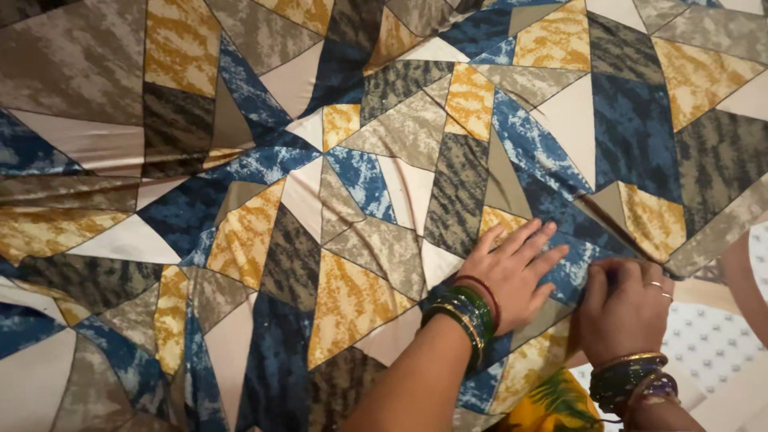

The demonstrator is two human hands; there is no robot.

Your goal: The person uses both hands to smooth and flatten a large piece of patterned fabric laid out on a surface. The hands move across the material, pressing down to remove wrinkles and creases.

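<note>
A large patchwork-print cloth (336, 200) in blue, mustard, grey and cream triangles fills nearly the whole view. My left hand (512, 268) lies flat on it, fingers spread, pressing the fabric near its lower right edge. Beside it, my right hand (624, 308) is curled with the fingertips pinching the cloth's edge. Green and dark bangles circle both wrists, and rings show on the right hand's fingers.
Past the cloth's edge at the lower right lies a white surface with small dots (712, 344). A yellow and green printed fabric (556, 408) shows at the bottom, between my arms. Folds ripple the cloth at the left.
</note>
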